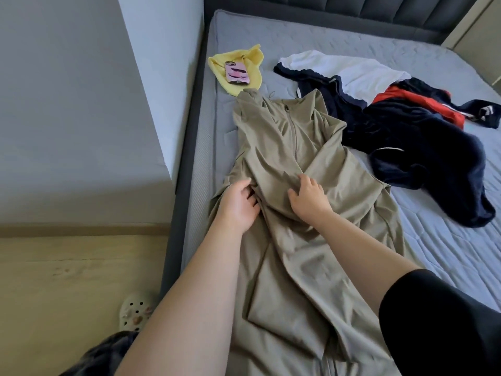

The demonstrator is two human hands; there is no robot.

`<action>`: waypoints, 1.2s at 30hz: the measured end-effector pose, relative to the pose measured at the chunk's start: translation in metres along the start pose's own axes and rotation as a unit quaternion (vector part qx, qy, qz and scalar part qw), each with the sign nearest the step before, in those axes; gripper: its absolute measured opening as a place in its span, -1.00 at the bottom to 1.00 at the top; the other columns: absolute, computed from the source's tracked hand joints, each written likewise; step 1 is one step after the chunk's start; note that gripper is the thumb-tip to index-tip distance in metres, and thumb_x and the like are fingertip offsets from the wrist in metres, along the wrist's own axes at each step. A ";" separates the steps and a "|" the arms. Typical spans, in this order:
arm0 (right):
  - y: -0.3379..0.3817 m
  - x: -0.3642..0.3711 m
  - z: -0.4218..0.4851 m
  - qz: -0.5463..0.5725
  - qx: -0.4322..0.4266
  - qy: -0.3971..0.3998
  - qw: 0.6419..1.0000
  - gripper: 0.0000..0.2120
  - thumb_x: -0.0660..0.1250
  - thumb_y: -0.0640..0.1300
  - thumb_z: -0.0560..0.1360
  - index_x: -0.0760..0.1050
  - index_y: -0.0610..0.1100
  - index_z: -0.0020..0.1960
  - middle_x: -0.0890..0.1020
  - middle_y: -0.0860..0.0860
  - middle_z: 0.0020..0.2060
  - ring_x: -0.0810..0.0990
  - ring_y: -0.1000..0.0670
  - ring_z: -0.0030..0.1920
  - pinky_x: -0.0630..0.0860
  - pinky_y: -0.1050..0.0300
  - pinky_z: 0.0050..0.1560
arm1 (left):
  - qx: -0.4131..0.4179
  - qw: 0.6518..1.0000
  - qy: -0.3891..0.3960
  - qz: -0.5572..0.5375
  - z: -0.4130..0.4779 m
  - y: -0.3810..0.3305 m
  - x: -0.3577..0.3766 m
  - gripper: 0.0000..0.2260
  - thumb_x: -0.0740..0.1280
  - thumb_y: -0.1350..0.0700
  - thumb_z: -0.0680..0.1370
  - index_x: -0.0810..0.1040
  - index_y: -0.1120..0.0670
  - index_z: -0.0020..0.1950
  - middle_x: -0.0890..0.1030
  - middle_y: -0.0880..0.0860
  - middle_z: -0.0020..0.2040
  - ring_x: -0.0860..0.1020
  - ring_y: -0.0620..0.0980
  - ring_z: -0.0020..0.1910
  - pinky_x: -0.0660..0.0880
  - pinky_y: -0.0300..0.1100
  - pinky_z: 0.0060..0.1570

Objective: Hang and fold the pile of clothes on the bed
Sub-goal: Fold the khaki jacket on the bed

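A long olive zip-front garment (295, 147) lies lengthwise on the bed, its collar toward the headboard and its hem hanging off the near edge. My left hand (240, 204) grips a fold of its fabric on the left side, with the fingers tucked under the cloth. My right hand (309, 198) rests on the middle of the garment with the fingers bent, pressing into a bunched fold. To the right, a heap of dark navy clothes (423, 150) lies mixed with a red piece (417, 103) and a white top (360, 73).
A yellow cloth (250, 59) lies near the bed's far left corner with a pink-cased phone (236, 73) on it. The grey mattress (447, 253) shows to the right. A dark bed frame (187, 147) and a wall border the left; a wooden floor (67, 280) and a clog (135, 312) lie below.
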State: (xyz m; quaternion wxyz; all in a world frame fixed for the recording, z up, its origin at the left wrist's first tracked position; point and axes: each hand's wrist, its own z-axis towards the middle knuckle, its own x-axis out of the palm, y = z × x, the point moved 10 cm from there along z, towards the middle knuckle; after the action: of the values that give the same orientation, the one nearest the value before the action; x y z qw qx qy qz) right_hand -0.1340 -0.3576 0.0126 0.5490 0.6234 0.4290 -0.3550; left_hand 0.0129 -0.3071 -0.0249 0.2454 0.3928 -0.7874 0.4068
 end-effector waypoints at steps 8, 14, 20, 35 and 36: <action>-0.012 0.020 0.016 0.035 0.066 0.005 0.997 -0.39 0.18 0.11 0.57 0.13 -0.19 0.49 0.27 -0.16 0.42 0.19 -0.21 0.42 0.19 -0.10 0.38 | 0.071 0.926 0.030 -0.369 0.005 -0.050 -0.035 -0.65 0.23 0.04 0.61 0.43 0.21 0.32 0.55 0.19 0.24 0.53 0.12 0.21 0.41 -0.04 0.23; -0.012 0.011 0.019 0.084 0.061 -0.032 0.994 -0.66 0.23 0.01 0.57 0.48 -0.23 0.17 0.48 -0.18 0.20 0.36 -0.21 0.28 0.30 0.01 0.25 | 0.042 0.994 -0.100 0.028 0.013 -0.029 -0.035 -0.66 0.35 0.04 0.56 0.46 0.15 0.28 0.59 0.09 0.16 0.60 0.03 -0.01 0.55 -0.09 -0.08; -0.032 -0.021 0.009 0.133 0.112 -0.119 0.977 -0.69 0.24 -0.08 0.58 0.50 -0.23 -0.27 0.56 -0.12 -0.28 0.52 -0.20 -0.04 0.31 0.09 -0.18 | 0.060 0.981 -0.180 0.047 0.012 -0.032 -0.058 -0.90 0.20 0.05 0.64 0.44 0.04 0.10 0.56 0.07 0.02 0.58 0.06 -0.06 0.55 -0.09 -0.29; -0.014 0.024 -0.035 0.124 0.009 -0.005 0.992 -0.56 0.19 -0.10 0.59 0.26 -0.21 0.43 0.37 -0.15 0.36 0.35 -0.14 0.36 0.26 0.07 0.34 | 0.250 0.808 -0.121 0.519 -0.023 -0.036 -0.030 -0.95 0.41 0.23 0.41 0.60 0.20 -0.17 0.62 -0.02 -0.28 0.53 -0.02 -0.20 0.36 -0.38 -0.34; -0.017 0.027 -0.033 0.128 0.018 0.009 0.992 -0.56 0.20 -0.09 0.59 0.25 -0.19 0.43 0.37 -0.14 0.37 0.36 -0.13 0.35 0.26 0.10 0.31 | 0.246 0.794 -0.139 0.538 -0.021 -0.037 -0.030 -0.87 0.44 0.15 0.41 0.61 0.20 -0.13 0.63 0.01 -0.23 0.54 -0.01 -0.18 0.38 -0.30 -0.27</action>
State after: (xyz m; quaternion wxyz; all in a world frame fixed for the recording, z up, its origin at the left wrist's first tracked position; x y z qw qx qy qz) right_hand -0.1405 -0.3202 -0.0132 0.5747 0.6859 0.3444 -0.2838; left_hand 0.0617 -0.2904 -0.0173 -0.2299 0.0050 -0.7705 0.5945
